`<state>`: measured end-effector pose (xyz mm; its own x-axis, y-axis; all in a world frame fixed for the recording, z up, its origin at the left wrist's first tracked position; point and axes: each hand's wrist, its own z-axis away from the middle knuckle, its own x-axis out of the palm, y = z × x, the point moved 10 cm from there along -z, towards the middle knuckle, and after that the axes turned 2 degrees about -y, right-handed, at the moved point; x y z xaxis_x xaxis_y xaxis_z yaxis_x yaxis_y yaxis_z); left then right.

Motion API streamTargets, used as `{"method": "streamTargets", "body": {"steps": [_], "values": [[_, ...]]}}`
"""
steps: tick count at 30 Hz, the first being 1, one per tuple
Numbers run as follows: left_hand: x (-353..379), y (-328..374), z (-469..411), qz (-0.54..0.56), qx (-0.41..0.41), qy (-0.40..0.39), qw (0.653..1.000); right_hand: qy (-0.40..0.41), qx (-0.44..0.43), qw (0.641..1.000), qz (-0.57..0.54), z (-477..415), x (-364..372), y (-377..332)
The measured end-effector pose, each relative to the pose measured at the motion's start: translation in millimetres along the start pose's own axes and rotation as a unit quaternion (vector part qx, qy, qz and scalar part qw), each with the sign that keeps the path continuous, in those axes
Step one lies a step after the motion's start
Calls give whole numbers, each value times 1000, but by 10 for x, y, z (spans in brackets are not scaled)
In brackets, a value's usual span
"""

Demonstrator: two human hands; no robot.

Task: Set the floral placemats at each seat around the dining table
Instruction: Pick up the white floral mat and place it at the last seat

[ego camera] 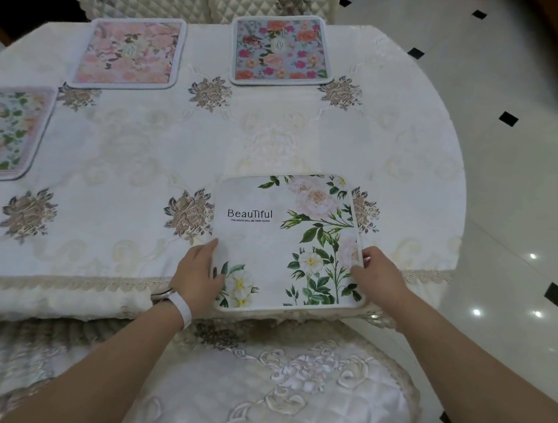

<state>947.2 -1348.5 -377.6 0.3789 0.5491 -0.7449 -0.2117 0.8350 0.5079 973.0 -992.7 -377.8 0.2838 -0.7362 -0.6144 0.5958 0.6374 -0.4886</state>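
While left hand and right hand grip it, placemat, "BeauTiful", "THE MOOD WILL BE VERY GOOD"

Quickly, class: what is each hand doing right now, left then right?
Left hand: grips the left edge of the Beautiful placemat.
Right hand: grips the same placemat's right edge.

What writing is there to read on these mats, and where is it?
"BeauTiful": large print on the white placemat.
"THE MOOD WILL BE VERY GOOD": small line just beneath it.
Centre emblems on the pink placemat and blue placemat: too blurred to read.
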Motion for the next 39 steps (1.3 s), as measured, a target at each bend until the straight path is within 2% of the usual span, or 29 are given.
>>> {"method": "streamTargets", "body": {"steps": [3,5,7,12,22,34,39], "values": [[90,-8,166,-114,51,-23,992,15,-66,990,124,40,-22,-45],[191,-85,250,-206,73,-35,975,15,-99,984,149,118,0,-28],[284,-207,291,-245,71,-52,966,16,-124,977,174,192,22,18],[327,-190,266,-208,87,-25,974,-15,-151,960,234,325,175,165],[319,-161,223,-193,81,4,978,20,-179,957,227,321,174,195],[282,-177,202,-196,83,12,977,35,-186,944,270,297,164,167],[265,-163,224,-162,79,3,984,45,-187,943,271,336,200,144]]}}
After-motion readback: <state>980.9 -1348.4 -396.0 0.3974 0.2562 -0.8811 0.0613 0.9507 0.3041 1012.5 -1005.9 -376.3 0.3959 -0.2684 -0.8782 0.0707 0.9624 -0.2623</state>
